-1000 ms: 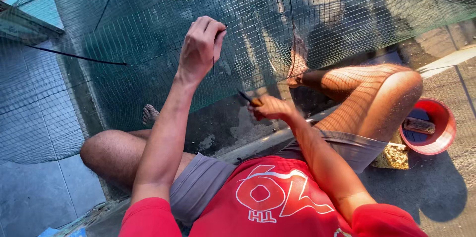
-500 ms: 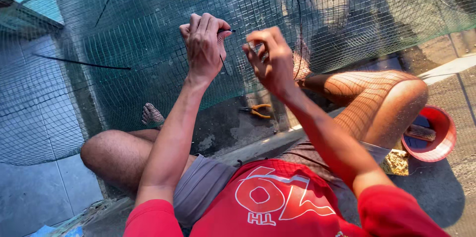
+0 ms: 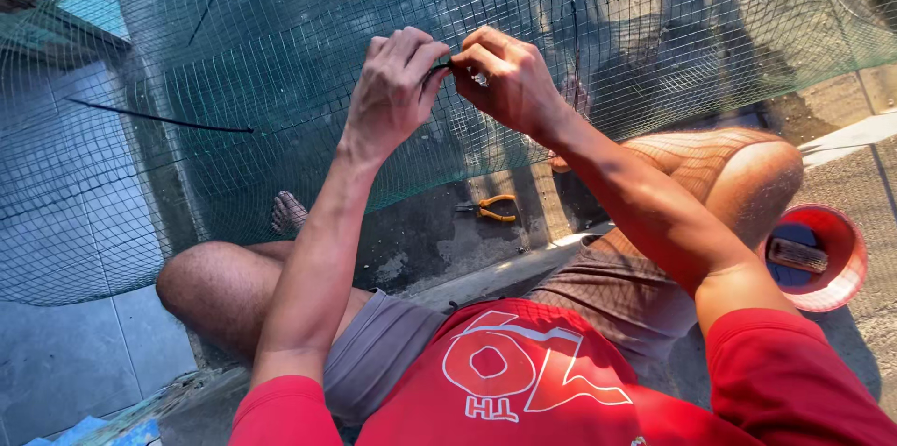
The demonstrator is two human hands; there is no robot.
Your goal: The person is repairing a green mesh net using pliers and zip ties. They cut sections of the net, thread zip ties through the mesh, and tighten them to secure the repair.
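Observation:
A green wire mesh [image 3: 280,54] stands curved in front of me and over my legs. My left hand [image 3: 392,86] and my right hand [image 3: 509,82] meet at the mesh at chest height. Both pinch a thin black tie [image 3: 447,63] between their fingertips, against the mesh wires. Behind the mesh, pliers with orange handles [image 3: 491,210] lie on the dark ground below my hands, touched by neither hand.
A second black tie [image 3: 159,117] sticks out of the mesh at the left. A red bowl [image 3: 846,264] holding a small tool stands by my right knee. My bare legs are bent to either side, and grey tiles [image 3: 65,353] lie at the lower left.
My right hand has risen from low by the pliers, which now lie on the ground, up to my left hand at the mesh. Both hands now pinch the tie.

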